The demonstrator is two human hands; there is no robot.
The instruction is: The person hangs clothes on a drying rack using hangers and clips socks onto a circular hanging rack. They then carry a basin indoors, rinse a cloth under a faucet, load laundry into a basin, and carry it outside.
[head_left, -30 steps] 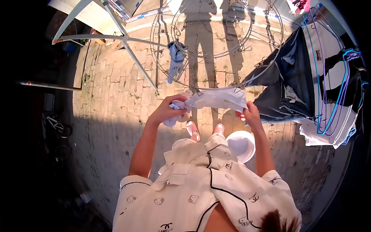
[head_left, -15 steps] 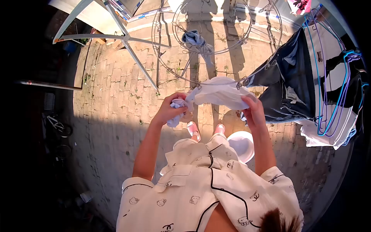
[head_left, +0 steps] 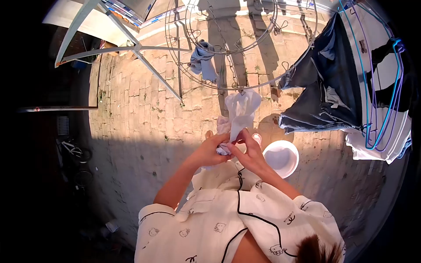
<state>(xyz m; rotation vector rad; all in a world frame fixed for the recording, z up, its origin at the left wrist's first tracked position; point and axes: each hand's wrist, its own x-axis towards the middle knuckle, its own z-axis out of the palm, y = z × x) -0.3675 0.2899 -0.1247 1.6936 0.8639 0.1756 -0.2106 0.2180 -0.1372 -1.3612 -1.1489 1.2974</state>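
Observation:
My left hand point(head_left: 211, 150) is closed around a bunched bundle of white and pale lavender cloth point(head_left: 222, 149). My right hand point(head_left: 249, 152) meets it from the other side, its fingers pinched on the same bundle. Just beyond them a thin white cloth point(head_left: 242, 107) hangs from a clip of the round wire drying rack point(head_left: 263, 86); its lower end reaches my fingers. A pinkish piece of cloth point(head_left: 223, 125) shows beside it. Further left on the rack, a grey-blue sock point(head_left: 203, 59) is clipped.
A white basin point(head_left: 281, 158) stands on the brick ground at my right. Dark jeans point(head_left: 326, 83) and clothes on blue and purple hangers point(head_left: 372, 118) hang on the right. At the left stands a metal frame point(head_left: 137, 47); a pole point(head_left: 61, 108) juts out below it.
My right hand has let go of the white cloth's right side and come left to the bundle. The cloth now hangs narrow from the rack. The rack has turned and the view has shifted.

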